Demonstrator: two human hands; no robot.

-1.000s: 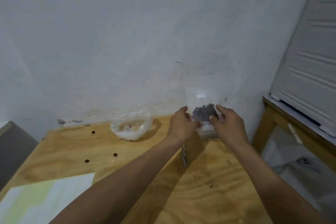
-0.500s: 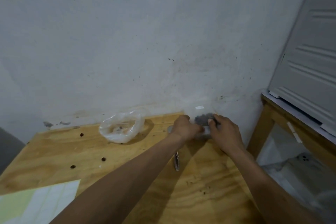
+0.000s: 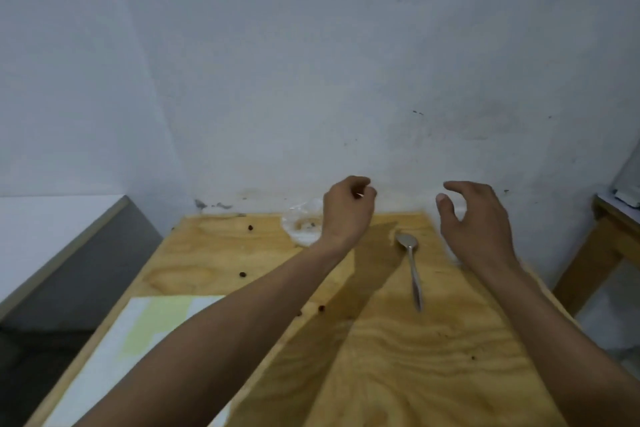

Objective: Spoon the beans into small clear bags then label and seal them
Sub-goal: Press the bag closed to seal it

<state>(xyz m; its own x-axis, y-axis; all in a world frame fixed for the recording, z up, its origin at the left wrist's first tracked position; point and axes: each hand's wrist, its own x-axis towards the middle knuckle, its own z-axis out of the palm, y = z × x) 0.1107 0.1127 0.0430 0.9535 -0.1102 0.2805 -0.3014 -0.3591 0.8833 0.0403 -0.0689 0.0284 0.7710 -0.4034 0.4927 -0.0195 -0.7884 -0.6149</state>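
Left hand (image 3: 346, 215): fingers (image 3: 360, 184) curled loosely inward, nothing visibly held; a small pale glint shows at the fingertips, too small to identify. Right hand (image 3: 474, 229): fingers (image 3: 460, 185) spread and bent, thumb apart, empty. Both hands hover above the far edge of the table (image 3: 398, 357), left hand beyond and left of the spoon (image 3: 410, 263), right hand just right of it. Spoon lies flat on the table, bowl at the far end toward the wall (image 3: 311, 80), handle pointing toward the person; long axis runs near-to-far, tilted slightly. Left of the spoon bowl, partly behind the left wrist, sits a crumpled clear bag (image 3: 301, 225) with open mouth up; a few dark beans inside, count not resolvable. Loose beans (image 3: 242, 274) scattered on the table left of the spoon and near its handle end. White and pale yellow label sheet (image 3: 149, 329) at the near left of the spoon; no writing readable anywhere. Versus 0.5 s ago: the small filled bag with its white label, then pressed between both hands at the wall, is no longer in view; both hands have let go and lifted apart; the spoon, previously mostly hidden under the left forearm, is fully exposed. Current location of the filled bag cannot be determined.
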